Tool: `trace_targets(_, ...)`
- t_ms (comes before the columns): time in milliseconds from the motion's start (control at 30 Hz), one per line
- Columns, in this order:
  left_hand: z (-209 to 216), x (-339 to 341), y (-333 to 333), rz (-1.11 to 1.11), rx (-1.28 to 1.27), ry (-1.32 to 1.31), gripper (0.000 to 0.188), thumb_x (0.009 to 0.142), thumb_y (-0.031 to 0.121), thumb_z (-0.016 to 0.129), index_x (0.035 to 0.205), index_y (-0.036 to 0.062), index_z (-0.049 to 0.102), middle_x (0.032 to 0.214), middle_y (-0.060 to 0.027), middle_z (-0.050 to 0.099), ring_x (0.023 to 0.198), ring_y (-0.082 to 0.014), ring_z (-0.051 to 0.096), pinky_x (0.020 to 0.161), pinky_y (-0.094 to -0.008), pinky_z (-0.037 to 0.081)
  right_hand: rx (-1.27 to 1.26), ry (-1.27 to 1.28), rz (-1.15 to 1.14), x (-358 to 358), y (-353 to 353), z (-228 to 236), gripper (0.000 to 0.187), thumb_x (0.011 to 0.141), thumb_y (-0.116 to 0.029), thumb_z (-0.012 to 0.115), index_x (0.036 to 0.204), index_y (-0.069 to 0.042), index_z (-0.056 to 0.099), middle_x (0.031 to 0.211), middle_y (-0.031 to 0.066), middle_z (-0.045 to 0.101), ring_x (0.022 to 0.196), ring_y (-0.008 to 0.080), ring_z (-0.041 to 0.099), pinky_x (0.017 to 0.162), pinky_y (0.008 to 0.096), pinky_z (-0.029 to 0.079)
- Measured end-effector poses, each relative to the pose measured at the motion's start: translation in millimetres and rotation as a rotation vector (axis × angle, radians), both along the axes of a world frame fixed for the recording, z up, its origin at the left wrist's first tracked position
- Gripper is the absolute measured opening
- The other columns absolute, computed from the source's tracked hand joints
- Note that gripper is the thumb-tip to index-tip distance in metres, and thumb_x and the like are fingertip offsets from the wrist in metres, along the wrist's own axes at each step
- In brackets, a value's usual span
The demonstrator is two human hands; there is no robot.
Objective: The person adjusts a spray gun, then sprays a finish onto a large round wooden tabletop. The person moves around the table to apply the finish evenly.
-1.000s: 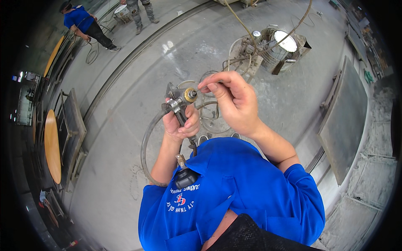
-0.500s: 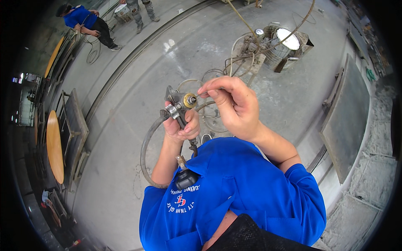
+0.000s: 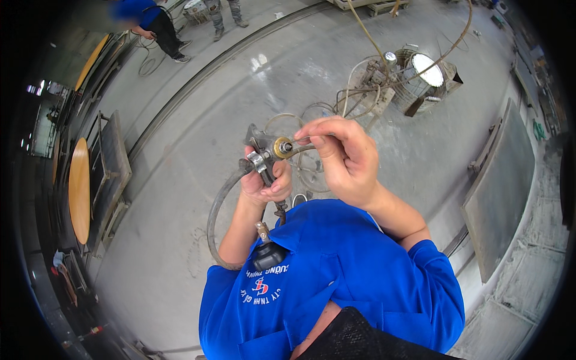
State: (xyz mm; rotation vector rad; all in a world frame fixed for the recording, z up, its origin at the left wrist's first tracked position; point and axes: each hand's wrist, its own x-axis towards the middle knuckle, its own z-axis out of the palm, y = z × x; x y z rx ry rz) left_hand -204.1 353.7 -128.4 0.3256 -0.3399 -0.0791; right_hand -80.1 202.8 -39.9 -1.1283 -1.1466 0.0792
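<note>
My left hand (image 3: 268, 185) is wrapped round the handle of a spray gun (image 3: 263, 157) in front of my chest. The gun has a grey body, and its brass-coloured nozzle ring (image 3: 282, 147) faces toward me and to the right. A grey hose (image 3: 215, 207) loops down from the gun past my left forearm. With thumb and forefinger, my right hand (image 3: 347, 157) pinches a thin, wire-like piece (image 3: 302, 140) whose end is at the nozzle's tip. I cannot tell whether that end is inside the hole or just touching it.
A round metal bucket with a white top (image 3: 427, 71) stands beside a pump with tangled hoses (image 3: 373, 81). At left are an oval wooden board (image 3: 79, 191) and dark racks (image 3: 112, 159). A grey panel (image 3: 501, 192) leans at right. Two people (image 3: 161, 30) stand far left.
The whole view has shifted slightly, the far things sliding right and the oval board left to right a little. Both hands keep their holds, with my right fingers still at the nozzle.
</note>
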Motion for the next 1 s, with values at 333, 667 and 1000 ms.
trace_targets(333,-3,0,-3,0.015,0.013,-0.012,0.072,0.091,0.074,0.044,0.093,0.0031,0.056,0.066,-0.0081,0.053,0.036,-0.0047,0.035,0.032,-0.0210,0.027,0.025,-0.089,-0.049,3,0,9,0.011,0.092,0.007,0.061,0.101,0.000,0.061,0.099,0.0143,0.068,0.088,0.0197,0.067,0.073,0.0288,0.055)
trace_targets(667,0,3,-6,-0.016,0.066,0.080,0.061,0.095,0.064,0.050,0.090,0.0037,0.053,0.058,-0.0049,0.048,0.034,-0.0051,0.033,0.029,-0.0207,0.025,-0.075,-0.160,-0.077,9,-13,14,0.020,0.080,0.012,0.061,0.097,0.001,0.062,0.098,0.0142,0.066,0.089,0.0309,0.064,0.078,0.0364,0.052)
trace_targets(1000,6,5,-8,-0.053,0.151,0.134,0.069,0.096,0.070,0.040,0.099,0.0018,0.052,0.076,-0.0122,0.056,0.037,-0.0051,0.032,0.034,-0.0226,0.025,-0.015,0.022,-0.325,-5,-27,17,0.012,0.090,0.008,0.054,0.096,-0.003,0.056,0.098,0.0125,0.066,0.081,0.0228,0.068,0.074,0.0342,0.054)
